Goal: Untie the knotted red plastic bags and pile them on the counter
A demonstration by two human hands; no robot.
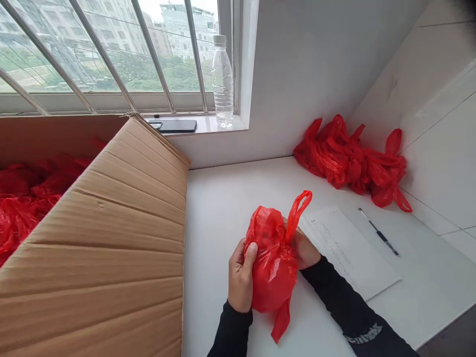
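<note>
A red plastic bag (273, 277), bunched up with a handle loop sticking up at its top right, is held above the white table (215, 198). My left hand (241, 275) grips its left side, thumb on the front and fingers behind. On the right side my right hand (305, 248) holds the bag from behind, its fingers mostly hidden by the red plastic. Something dark shows faintly through the upper part of the bag; I cannot make out what it is.
At left stands a large cardboard box (111, 238) with red bags (22, 213) inside. More red bags (349, 158) lie by the wall. Written paper (345, 248) and a pen (379, 232) lie at right. The windowsill carries a bottle (223, 84) and a phone (176, 126).
</note>
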